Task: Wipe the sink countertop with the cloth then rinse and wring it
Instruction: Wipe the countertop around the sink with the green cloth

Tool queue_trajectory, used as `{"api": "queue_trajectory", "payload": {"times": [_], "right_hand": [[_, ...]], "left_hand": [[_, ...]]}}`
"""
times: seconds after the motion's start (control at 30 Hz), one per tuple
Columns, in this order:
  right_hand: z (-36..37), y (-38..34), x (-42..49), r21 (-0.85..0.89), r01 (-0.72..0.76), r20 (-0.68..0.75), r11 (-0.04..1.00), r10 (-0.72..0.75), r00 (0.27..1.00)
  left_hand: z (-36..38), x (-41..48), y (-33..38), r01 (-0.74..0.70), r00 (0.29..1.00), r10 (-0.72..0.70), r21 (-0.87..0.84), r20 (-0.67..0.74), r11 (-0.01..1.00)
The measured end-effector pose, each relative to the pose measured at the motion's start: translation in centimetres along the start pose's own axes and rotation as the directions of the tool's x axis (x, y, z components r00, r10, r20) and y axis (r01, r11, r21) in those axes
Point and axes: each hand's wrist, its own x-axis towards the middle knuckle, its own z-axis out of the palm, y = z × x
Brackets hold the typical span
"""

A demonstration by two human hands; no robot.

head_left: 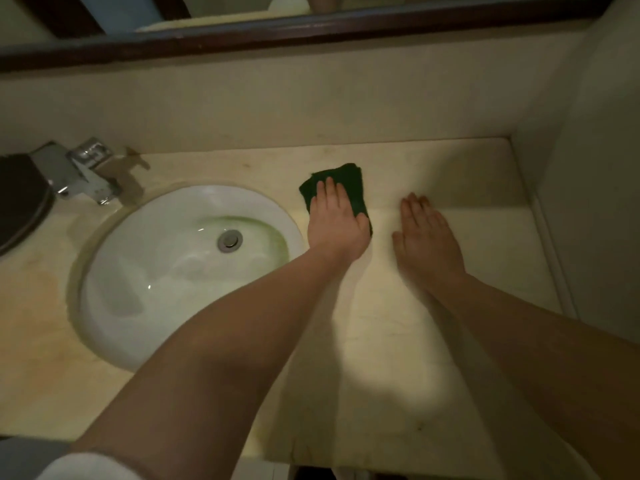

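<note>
Wiping stage. Left hand (337,220) flat, grip unclosed, pressing dark green cloth (332,188) on bench (381,341) just right of sink basin (156,271). Right hand (427,237) flat, empty. Tap (90,171) dry; rinse, wring left.

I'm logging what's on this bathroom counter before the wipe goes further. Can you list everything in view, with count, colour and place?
cloth: one, dark green, flat on the countertop just right of the sink, under the left hand
countertop: one, cream stone, around the sink and out to the right wall
sink: one, white oval basin, set into the counter at left
drain: one, metal, at the basin's bottom
faucet: one, chrome, behind the sink at far left
dark object: one, black, left edge, cannot identify
mirror frame: one, dark wood, above the backsplash
left hand: flat, pressing on the cloth
right hand: flat on bare countertop, right of the cloth, empty
</note>
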Motion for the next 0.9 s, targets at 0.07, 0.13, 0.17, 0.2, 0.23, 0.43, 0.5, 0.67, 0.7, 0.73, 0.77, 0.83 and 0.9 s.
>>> {"api": "queue_trajectory", "payload": {"times": [0.07, 0.13, 0.17, 0.2, 0.23, 0.43, 0.5, 0.67, 0.7, 0.73, 0.77, 0.83, 0.9], "right_hand": [[0.0, 0.2, -0.2, -0.005, 0.006, 0.012, 1.000, -0.006, 1.000], [-0.1, 0.4, -0.7, -0.006, -0.001, 0.019, 1.000, 0.001, 1.000], [-0.2, 0.4, -1.2, 0.003, -0.002, 0.028, 1.000, 0.002, 1.000], [-0.2, 0.3, -1.6, 0.011, -0.004, 0.039, 1.000, 0.003, 0.999], [-0.3, 0.2, -2.2, 0.014, -0.008, 0.046, 1.000, 0.008, 0.999], [-0.7, -3.4, -8.6, 0.028, -0.150, 0.091, 0.988, 0.147, 0.985], [0.0, -6.3, -11.9, 0.020, -0.115, 0.116, 0.993, 0.112, 0.987], [1.3, -12.7, -16.9, 0.052, -0.164, 0.106, 0.985, 0.157, 0.982], [1.6, -14.2, -17.3, 0.056, -0.174, 0.108, 0.983, 0.168, 0.980], [1.9, -15.7, -17.7, 0.059, -0.178, 0.116, 0.982, 0.171, 0.978], [2.0, -16.7, -18.1, 0.063, -0.180, 0.125, 0.982, 0.171, 0.977], [2.3, -17.2, -18.2, 0.062, -0.148, 0.145, 0.987, 0.138, 0.980], [1.5, -15.9, -17.8, 0.073, -0.063, 0.179, 0.995, 0.049, 0.983]], "left_hand": [[0.4, -2.2, 0.6, -0.141, 0.990, 0.140, 0.025, 0.032, 0.990], [1.0, -5.9, 0.8, -0.240, 0.969, 0.240, -0.011, 0.059, 0.971], [1.2, -7.9, 0.6, -0.257, 0.964, 0.259, -0.032, 0.065, 0.966], [1.4, -10.0, 0.2, -0.263, 0.961, 0.266, -0.046, 0.074, 0.964], [1.6, -12.2, -0.2, -0.265, 0.959, 0.268, -0.047, 0.086, 0.963], [2.3, -23.2, -2.2, -0.280, 0.953, 0.278, -0.009, 0.123, 0.960], [2.3, -25.5, -3.0, -0.288, 0.950, 0.286, -0.008, 0.123, 0.958], [2.1, -29.0, -7.9, -0.257, 0.959, 0.266, -0.093, 0.100, 0.962], [1.8, -29.6, -9.7, -0.253, 0.960, 0.264, -0.110, 0.090, 0.961], [1.4, -30.1, -11.8, -0.240, 0.965, 0.251, -0.121, 0.080, 0.963], [1.1, -30.5, -14.3, -0.218, 0.972, 0.226, -0.117, 0.062, 0.969], [0.4, -30.8, -19.6, -0.129, 0.991, 0.130, -0.060, 0.019, 0.990], [-0.1, -30.8, -24.6, -0.019, 1.000, 0.019, -0.019, -0.017, 1.000]]}}
